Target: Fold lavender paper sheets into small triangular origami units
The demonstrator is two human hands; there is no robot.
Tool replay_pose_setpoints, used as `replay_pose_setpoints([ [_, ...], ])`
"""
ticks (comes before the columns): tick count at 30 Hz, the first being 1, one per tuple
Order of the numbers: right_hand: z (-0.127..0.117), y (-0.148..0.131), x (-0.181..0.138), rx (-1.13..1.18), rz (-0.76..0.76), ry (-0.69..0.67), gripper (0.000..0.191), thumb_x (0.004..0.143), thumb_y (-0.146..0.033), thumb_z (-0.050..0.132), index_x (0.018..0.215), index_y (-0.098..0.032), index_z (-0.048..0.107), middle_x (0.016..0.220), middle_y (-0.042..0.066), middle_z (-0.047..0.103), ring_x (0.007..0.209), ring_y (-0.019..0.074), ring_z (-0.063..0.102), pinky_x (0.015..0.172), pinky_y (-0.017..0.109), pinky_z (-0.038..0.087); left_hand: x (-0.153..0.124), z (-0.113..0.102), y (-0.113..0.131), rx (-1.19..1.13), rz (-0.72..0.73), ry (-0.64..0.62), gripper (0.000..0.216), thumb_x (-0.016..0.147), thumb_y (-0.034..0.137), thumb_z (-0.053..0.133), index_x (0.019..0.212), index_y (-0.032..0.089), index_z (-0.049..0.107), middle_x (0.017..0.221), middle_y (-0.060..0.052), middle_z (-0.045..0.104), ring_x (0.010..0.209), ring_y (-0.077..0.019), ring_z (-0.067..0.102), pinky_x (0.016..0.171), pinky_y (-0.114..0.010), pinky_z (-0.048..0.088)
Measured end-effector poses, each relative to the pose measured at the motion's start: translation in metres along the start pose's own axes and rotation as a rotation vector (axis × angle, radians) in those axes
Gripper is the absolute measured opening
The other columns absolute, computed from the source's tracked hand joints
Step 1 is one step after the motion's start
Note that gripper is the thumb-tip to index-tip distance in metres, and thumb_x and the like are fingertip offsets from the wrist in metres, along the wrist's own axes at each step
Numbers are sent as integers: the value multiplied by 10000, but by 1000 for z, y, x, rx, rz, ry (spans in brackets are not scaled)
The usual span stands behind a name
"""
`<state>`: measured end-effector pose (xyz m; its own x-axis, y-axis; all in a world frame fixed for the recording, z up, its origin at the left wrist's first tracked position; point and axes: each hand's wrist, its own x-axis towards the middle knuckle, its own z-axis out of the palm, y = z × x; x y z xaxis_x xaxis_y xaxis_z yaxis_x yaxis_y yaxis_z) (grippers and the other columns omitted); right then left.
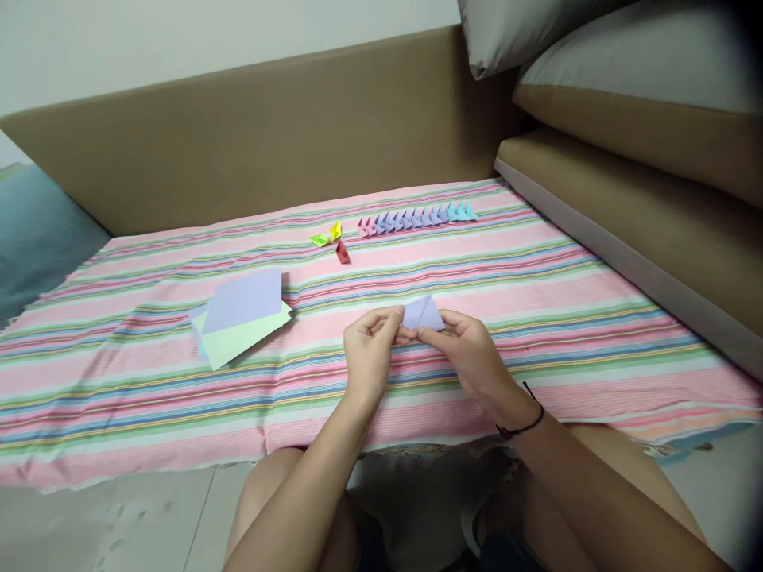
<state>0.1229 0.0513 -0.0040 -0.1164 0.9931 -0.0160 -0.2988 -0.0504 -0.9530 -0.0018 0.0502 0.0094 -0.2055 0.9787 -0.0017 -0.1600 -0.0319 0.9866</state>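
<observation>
A small folded piece of lilac paper (424, 313) is held between both hands just above the striped cloth (536, 318). My left hand (369, 353) pinches its left edge with thumb and fingertips. My right hand (468, 349) pinches its lower right edge; a black cord sits on that wrist. A loose stack of paper sheets (242, 316), lilac on top and pale green beneath, lies to the left of my hands.
A row of several small folded paper pieces (417, 218), pink, lilac and blue, lies at the far side of the cloth. Yellow-green folded pieces (327, 235) and a red one (342, 253) lie nearby. Brown cushions (644, 214) rise behind and to the right.
</observation>
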Motion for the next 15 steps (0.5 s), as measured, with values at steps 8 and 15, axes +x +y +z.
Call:
replay_pose_setpoints([
  [8,-6,6,6,1,-43,-4,186,725,-339,722,816,-186,668,797,17,691,772,161,617,757,297,478,1,-1,-7,142,75,-117,171,735,329,675,769,178,748,672,-22,651,569,-107,534,530,-223,429],
  [15,-12,12,10,-104,-48,0,247,718,-412,718,675,-179,647,623,2,630,601,144,561,625,293,452,18,-35,35,219,171,-51,222,749,348,679,896,186,720,941,-58,664,794,-148,587,697,-265,494],
])
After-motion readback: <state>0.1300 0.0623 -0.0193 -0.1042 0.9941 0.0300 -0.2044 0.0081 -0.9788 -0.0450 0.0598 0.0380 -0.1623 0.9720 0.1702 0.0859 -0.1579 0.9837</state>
